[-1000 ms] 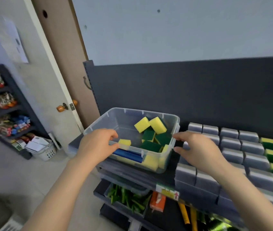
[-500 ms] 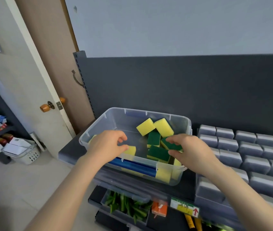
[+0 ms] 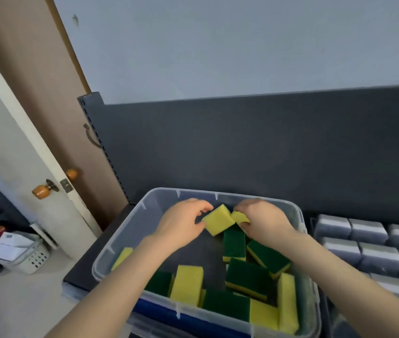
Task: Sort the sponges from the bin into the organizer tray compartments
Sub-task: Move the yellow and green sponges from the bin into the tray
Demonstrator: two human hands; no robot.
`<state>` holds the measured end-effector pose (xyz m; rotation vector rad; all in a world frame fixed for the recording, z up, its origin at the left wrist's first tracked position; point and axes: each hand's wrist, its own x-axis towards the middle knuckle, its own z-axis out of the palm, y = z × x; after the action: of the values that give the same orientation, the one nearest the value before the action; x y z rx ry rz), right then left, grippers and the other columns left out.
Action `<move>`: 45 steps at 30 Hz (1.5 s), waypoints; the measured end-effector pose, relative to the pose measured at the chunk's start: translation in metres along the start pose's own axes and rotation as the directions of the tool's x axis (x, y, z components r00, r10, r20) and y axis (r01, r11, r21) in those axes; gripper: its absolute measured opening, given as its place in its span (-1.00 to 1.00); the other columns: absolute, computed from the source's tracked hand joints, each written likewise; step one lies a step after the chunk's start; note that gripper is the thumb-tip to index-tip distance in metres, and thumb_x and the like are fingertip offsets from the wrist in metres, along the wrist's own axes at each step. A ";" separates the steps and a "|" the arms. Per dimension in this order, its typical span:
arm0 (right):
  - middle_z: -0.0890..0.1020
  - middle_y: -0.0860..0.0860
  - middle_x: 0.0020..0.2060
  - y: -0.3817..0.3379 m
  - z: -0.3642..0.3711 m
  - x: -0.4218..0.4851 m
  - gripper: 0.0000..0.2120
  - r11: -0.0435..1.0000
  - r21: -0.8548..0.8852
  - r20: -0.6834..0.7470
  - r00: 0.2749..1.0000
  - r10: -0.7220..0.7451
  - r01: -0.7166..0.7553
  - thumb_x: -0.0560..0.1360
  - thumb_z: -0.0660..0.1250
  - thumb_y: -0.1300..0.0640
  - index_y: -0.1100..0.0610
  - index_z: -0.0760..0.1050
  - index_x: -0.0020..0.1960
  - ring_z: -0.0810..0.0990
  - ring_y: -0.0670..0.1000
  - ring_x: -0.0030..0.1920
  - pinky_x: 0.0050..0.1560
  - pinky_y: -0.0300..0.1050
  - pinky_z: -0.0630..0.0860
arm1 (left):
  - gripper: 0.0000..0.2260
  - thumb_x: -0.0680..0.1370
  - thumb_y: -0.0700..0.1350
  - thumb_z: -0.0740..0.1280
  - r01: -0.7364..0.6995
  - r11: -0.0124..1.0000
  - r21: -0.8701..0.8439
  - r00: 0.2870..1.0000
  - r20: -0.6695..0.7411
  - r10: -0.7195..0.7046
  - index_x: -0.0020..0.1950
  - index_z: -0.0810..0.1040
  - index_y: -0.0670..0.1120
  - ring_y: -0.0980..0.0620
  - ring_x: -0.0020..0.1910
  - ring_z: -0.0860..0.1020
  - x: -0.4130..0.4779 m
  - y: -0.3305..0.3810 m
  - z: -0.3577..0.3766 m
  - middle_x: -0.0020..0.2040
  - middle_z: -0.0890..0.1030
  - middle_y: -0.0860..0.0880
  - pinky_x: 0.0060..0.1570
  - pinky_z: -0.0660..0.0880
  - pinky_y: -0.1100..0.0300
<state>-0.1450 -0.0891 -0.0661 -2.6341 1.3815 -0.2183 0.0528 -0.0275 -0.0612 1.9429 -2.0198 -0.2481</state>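
Note:
A clear plastic bin (image 3: 125, 242) sits on a dark shelf and holds several yellow-and-green sponges. Both my hands are inside it, at its far end. My left hand (image 3: 181, 224) curls its fingers and thumb round the left side of a yellow sponge (image 3: 218, 220). My right hand (image 3: 263, 222) grips a second yellow sponge (image 3: 240, 217) right beside the first. More sponges (image 3: 247, 276) lie loose in the near half of the bin. To the right, the organizer tray (image 3: 369, 242) shows rows of grey-wrapped sponges.
A dark back panel (image 3: 242, 142) rises behind the bin. At the left stands a white door with orange knobs (image 3: 39, 191), and beyond it a white basket (image 3: 22, 254) with packets on the floor.
Both hands have moved from the bin's near rim and side into its far end and taken hold of two yellow sponges. The view has tilted down over the bin.

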 end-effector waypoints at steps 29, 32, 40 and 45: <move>0.56 0.04 -0.03 -0.035 0.022 0.002 -0.70 0.988 -0.124 -0.085 0.993 0.080 -0.090 0.36 0.23 0.30 0.09 0.38 0.07 0.47 0.11 0.03 -0.14 -0.06 0.46 | -0.66 0.47 -0.29 0.33 -0.378 0.907 0.188 0.757 0.626 0.186 0.16 0.54 0.06 0.00 0.12 0.47 0.057 -0.088 0.040 0.17 0.45 0.06 -0.03 0.45 0.14; 0.49 0.02 0.08 -0.042 0.044 -0.002 -0.74 0.996 -0.085 0.181 0.982 0.057 -0.042 0.42 0.32 0.22 0.07 0.40 0.08 0.43 0.08 0.10 -0.01 -0.05 0.44 | -0.79 0.52 -0.11 0.35 -0.270 0.952 0.143 0.856 0.487 0.170 0.13 0.57 0.10 0.04 0.10 0.50 0.060 -0.090 0.040 0.11 0.50 0.09 0.00 0.49 0.14; 0.45 -0.03 0.30 -0.033 0.051 0.013 -0.63 0.982 0.034 0.148 0.973 0.177 -0.184 0.53 0.28 0.10 -0.01 0.39 0.33 0.38 0.04 0.30 0.28 -0.04 0.39 | -0.37 0.45 0.30 0.32 -0.073 0.961 0.268 0.895 0.442 -0.055 0.40 0.33 0.00 -0.01 0.19 0.49 0.066 -0.090 0.063 0.28 0.46 0.01 0.03 0.52 0.08; 0.37 0.08 0.36 -0.036 0.069 0.028 -0.45 0.974 -0.020 0.333 0.917 0.218 -0.224 0.50 0.32 0.10 0.07 0.24 0.44 0.29 0.13 0.38 0.33 0.09 0.35 | -0.32 0.39 0.34 0.37 -0.064 0.961 0.268 0.854 0.514 -0.086 0.36 0.37 -0.02 -0.01 0.13 0.51 0.068 -0.095 0.067 0.23 0.50 0.01 0.03 0.53 0.06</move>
<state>-0.0870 -0.0869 -0.1244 -2.3314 1.5248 0.2327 0.1171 -0.1070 -0.1493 2.2398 -2.4970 -0.5829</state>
